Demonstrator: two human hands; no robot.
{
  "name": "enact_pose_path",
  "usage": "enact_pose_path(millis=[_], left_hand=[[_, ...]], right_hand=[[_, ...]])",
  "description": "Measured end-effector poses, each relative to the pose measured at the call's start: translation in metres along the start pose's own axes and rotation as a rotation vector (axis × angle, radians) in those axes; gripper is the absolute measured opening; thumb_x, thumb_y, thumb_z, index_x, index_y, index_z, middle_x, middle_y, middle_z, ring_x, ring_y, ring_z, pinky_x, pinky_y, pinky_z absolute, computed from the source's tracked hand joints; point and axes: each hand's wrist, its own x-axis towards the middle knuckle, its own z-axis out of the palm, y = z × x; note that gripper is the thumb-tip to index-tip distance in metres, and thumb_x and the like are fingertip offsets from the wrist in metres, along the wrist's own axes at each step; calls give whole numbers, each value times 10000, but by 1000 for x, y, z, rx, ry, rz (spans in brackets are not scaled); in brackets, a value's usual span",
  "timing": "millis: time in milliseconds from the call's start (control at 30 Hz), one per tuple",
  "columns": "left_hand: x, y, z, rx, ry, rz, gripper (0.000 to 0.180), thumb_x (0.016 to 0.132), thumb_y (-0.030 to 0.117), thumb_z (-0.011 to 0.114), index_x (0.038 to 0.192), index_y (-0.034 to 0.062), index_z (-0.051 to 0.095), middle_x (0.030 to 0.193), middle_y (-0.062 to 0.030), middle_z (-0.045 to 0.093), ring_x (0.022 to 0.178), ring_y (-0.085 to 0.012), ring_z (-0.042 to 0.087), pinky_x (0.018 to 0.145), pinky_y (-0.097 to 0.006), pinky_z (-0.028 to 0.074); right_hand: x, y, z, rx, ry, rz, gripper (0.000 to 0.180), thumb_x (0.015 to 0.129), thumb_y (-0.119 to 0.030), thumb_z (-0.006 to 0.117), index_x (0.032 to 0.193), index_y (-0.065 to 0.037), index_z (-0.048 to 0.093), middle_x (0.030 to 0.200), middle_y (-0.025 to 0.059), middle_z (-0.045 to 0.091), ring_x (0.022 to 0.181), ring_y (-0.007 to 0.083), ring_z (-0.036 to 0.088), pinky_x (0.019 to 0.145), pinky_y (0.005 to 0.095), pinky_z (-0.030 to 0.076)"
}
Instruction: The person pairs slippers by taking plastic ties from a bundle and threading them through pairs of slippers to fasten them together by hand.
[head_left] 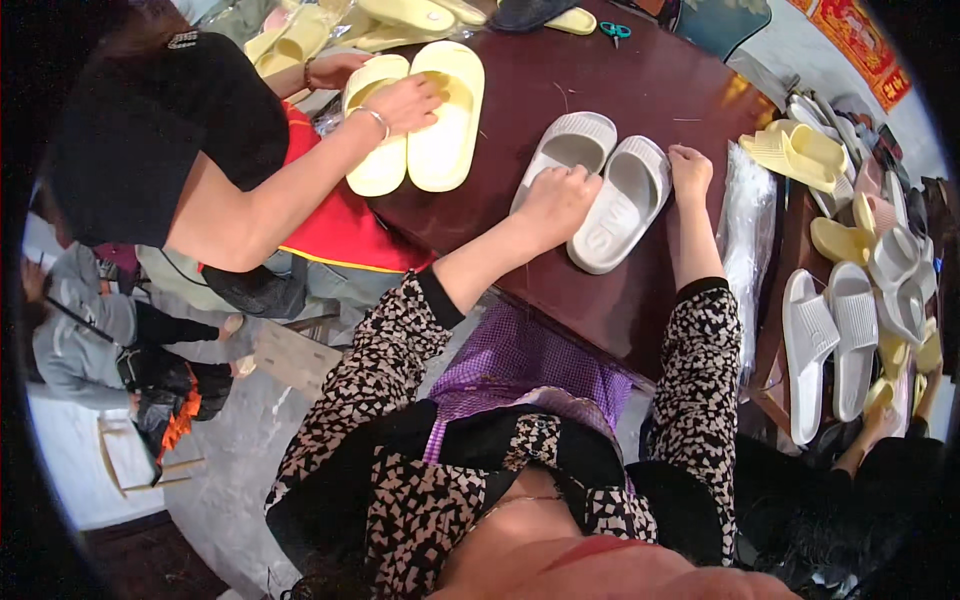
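A pair of light grey slide slippers lies side by side on the dark red table, straps at the far end. My left hand (560, 205) is closed over the heel part of the left slipper (567, 145) and covers much of its sole. Whatever its curled fingers may pinch is hidden. Just right of the right slipper (622, 205), beside its strap, my right hand (691, 175) rests with fingers bent inward. Its fingertips are close to the strap's edge, and I cannot see whether they hold anything.
At the left a co-worker's hand (405, 104) touches a pair of yellow slippers (450, 120). Clear plastic bags (748, 240) lie along the table's right edge, before a pile of grey and yellow slippers (853, 335). Teal scissors (614, 33) lie at the far side.
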Motion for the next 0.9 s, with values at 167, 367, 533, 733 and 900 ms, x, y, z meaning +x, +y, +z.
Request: enact_pose_path(millis=[167,367,533,733,900], left_hand=[[-17,7,-27,-63,-77,-37,69,812,88,523,814,33,565,710,-157,622,712,-319,632,635,-411,502],[-15,15,-46,-326,-268,-170,148,859,154,526,851,10,556,745,-173,637,726,-338,629,636,-423,485],[-10,-11,-22,-588,-369,-257,169,867,167,511,882,5,559,796,-177,636,751,-317,625,663,-403,477],[6,-43,6,-692,-470,-265,170,866,147,481,908,0,554,851,-180,620,790,-288,609,709,-379,470],[26,-60,23,-446,-371,-185,182,852,108,440,952,11,558,934,-191,611,893,-364,577,780,-430,462]], right_hand=[[-5,-9,-2,-15,20,-1,165,737,-119,640,867,-55,718,824,125,691,760,198,661,729,301,501],[-2,-11,-3,-73,9,15,147,736,-101,618,838,-55,714,799,126,686,757,220,658,731,313,501],[-8,-16,-4,-50,11,39,167,741,-90,566,835,-59,700,836,160,673,829,281,649,770,358,493],[-8,-14,0,-59,5,9,155,746,-75,573,848,-45,685,828,151,671,816,265,645,750,351,494],[-8,-21,7,2,73,-20,122,748,-55,605,844,-32,676,801,124,673,761,213,646,712,310,498]])
